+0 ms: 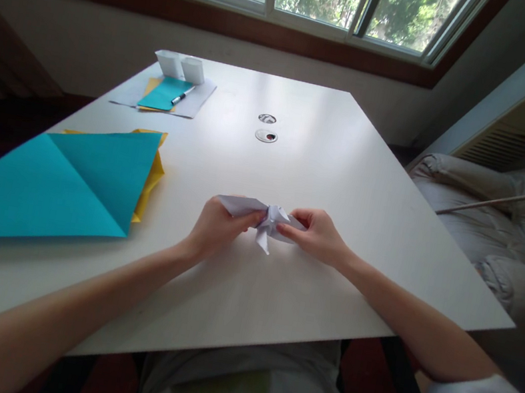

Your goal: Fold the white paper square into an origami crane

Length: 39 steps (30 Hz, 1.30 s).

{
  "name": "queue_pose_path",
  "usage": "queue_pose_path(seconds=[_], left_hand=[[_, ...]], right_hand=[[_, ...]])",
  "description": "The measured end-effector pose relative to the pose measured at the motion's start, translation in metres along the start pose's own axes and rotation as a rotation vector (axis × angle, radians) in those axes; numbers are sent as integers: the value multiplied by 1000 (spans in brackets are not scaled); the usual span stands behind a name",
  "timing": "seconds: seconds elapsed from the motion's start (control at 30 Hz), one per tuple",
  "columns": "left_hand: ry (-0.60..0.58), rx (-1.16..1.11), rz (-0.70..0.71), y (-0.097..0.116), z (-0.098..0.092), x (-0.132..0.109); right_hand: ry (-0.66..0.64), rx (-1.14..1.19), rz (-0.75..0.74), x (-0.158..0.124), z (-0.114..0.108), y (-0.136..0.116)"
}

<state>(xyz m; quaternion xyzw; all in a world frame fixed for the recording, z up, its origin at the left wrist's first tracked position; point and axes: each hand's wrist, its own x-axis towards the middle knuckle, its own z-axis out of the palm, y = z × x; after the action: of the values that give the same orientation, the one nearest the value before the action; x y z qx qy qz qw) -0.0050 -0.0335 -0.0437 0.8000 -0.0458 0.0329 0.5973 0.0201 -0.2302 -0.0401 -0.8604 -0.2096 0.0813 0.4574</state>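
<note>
A folded white paper (270, 221) with several pointed flaps is held just above the white table (318, 166), near its front edge. My left hand (223, 225) pinches its left side, thumb on top, and a broad flap extends over the fingers. On the right side, my right hand (315, 234) grips another flap between thumb and fingers. One narrow point hangs down between the two hands. The fingers underneath the paper are partly hidden.
A large creased blue sheet (91, 187) lies at the left over yellow paper (148, 190). Farther back are a smaller blue sheet (165, 94), a pen (182, 95) and two white paper boxes (193, 70). Two round table inserts (265, 136) sit mid-table.
</note>
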Motion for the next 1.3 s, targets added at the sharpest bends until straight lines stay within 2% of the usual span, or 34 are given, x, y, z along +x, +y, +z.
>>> queue_pose_path(seconds=[0.13,0.27,0.53,0.7,0.9,1.1,1.3], left_hand=[[78,-122,-50,-4,-1,3],[54,-205,-138,-4,-4,4],[26,-282,-198,-5,-4,4],[-42,-304,-366,-3,-18,7],[8,-323,-354,0,-39,15],[-87,-392,-562,-5,-49,22],[-162,-358,-621,-9,-52,24]], right_hand=[[-62,81,60,4,-4,4],[-113,188,118,6,-8,9],[-162,371,186,7,-11,7],[-172,430,206,8,-22,14],[-197,421,236,9,-35,20],[-297,451,336,13,-44,23],[-304,429,350,15,-47,28]])
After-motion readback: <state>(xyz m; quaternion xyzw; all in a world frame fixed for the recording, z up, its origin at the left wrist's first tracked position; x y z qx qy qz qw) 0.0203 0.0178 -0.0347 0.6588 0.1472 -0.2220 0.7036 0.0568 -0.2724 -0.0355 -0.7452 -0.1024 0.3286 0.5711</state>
